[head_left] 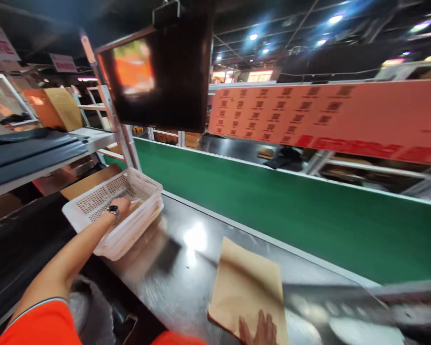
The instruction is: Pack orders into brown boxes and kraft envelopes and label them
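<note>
The worker's left hand (122,207), a watch (113,209) on its wrist, reaches down into a white basket (148,184) at their ten o'clock; I can't make out whether the fingers grip anything. Toward one o'clock, a flat brown package (249,282) lies on the shiny metal desk (190,287), and the right hand (259,330) rests on its near end, fingers stretched out. A green belt (273,206) runs past at twelve o'clock.

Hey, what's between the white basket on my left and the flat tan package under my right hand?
The head view shows shiny metal tabletop with a bright glare between the white basket and tan package.
</note>
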Demonstrator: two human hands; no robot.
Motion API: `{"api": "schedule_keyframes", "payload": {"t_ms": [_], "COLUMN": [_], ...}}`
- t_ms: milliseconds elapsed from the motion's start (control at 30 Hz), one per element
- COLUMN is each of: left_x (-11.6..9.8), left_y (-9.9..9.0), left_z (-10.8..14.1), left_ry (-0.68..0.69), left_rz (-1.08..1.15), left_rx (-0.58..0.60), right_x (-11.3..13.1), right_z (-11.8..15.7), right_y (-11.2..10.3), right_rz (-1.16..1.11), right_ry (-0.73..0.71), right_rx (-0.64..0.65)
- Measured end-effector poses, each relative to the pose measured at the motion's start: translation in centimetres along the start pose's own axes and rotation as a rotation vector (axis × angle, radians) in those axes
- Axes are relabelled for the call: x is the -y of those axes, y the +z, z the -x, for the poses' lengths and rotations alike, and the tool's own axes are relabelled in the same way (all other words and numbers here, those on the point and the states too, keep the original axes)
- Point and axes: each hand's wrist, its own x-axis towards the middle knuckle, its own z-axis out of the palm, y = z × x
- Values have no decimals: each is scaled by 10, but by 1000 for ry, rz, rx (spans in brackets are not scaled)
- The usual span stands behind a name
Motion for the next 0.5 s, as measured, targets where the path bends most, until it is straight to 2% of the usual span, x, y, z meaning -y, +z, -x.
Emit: {"api": "schedule_keyframes", "payload": {"t_ms": [67,100,133,200,267,333,367,400,433,467,500], "left_x": [2,-3,-14,-57,-123,-198,-235,-268,-297,-321,-340], "left_y": [-18,-24,-28,-26,-9,21,39,58,76,94,108], "left_z": [3,2,3,13,45,97,125,151,173,190,203], "left_ry": [47,118,245,609,976,1236,1363,1463,1555,1602,1576], "left_rz": [5,40,89,228,351,408,430,442,465,505,563], "left_rx": [-97,-218,-348,-582,-703,-675,-633,-573,-506,-392,-268], "right_x": [20,32,45,70,92,111,118,122,124,122,118], "right_z": [2,5,7,12,18,27,32,37,42,46,50], "right_y": [-20,-31,-40,-57,-71,-82,-86,-90,-94,-98,-101], "right_rz": [-182,-257,-324,-516,-831,-1128,-1203,-1236,-1233,-1204,-1164], "right_ry": [70,109,149,245,352,408,402,381,357,341,334], "right_rx": [47,54,63,150,373,677,774,807,773,685,574]}}
